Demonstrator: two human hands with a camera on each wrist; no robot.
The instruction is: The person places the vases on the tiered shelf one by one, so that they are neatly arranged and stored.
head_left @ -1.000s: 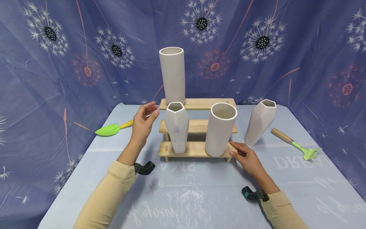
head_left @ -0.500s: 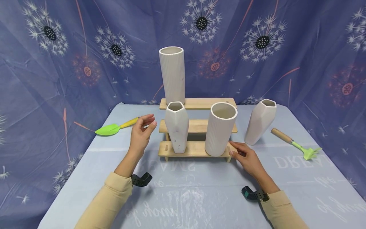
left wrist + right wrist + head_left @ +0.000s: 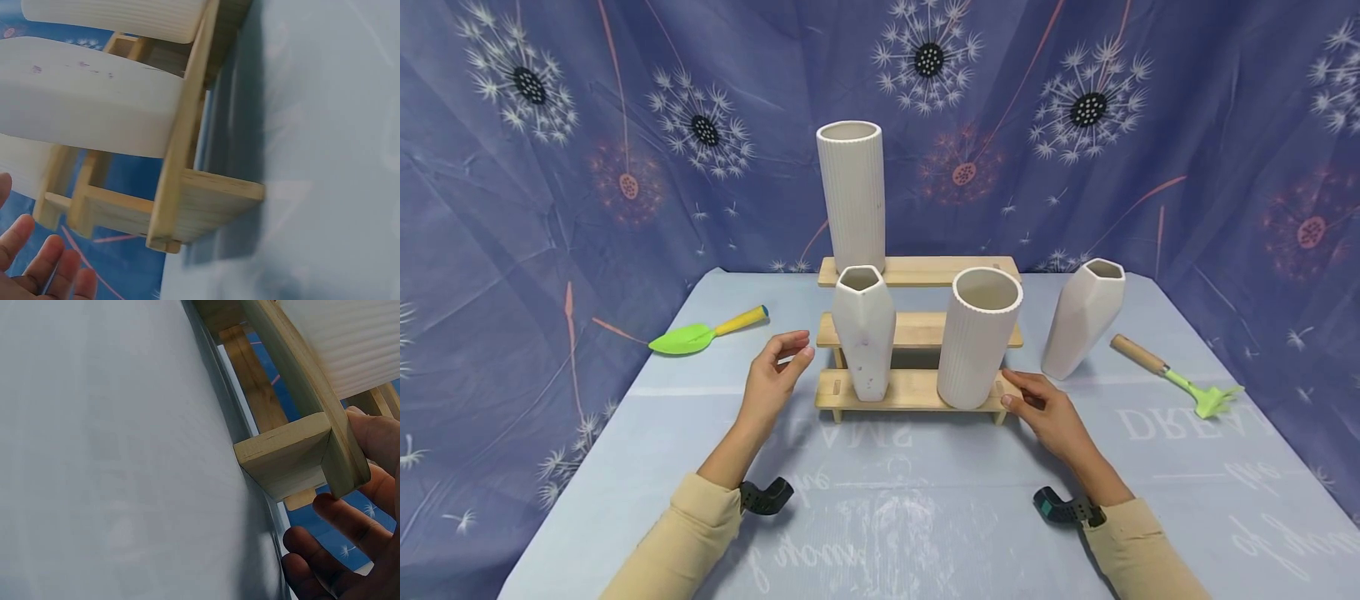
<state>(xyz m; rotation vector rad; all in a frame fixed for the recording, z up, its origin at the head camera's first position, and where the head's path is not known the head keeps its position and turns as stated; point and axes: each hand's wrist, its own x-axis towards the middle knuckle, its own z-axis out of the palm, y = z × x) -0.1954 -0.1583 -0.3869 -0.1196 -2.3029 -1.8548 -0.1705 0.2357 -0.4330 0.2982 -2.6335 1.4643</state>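
Observation:
A three-tier wooden stand (image 3: 914,389) stands mid-table. My right hand (image 3: 1051,414) grips the right end of its lowest shelf; in the right wrist view the thumb (image 3: 374,434) lies on the board, with fingers near its end and underside. My left hand (image 3: 769,379) hangs loosely curled just left of the stand, holding nothing; the left wrist view has its fingers (image 3: 47,259) apart from the wood. On the lowest shelf are a faceted white vase (image 3: 867,342) at left and a ribbed white vase (image 3: 976,346) at right. A taller ribbed vase (image 3: 853,200) occupies the top shelf's left end.
Right of the stand, another faceted white vase (image 3: 1081,321) is on the table (image 3: 955,517). Beyond it lies a small green hand rake (image 3: 1180,382) with a wooden handle. A green trowel (image 3: 688,338) with a yellow handle lies at left. A patterned blue cloth (image 3: 760,75) hangs behind.
My left hand has come down and toward me along the stand's left side, uncovering the trowel's handle. My right hand and the vases stay in place.

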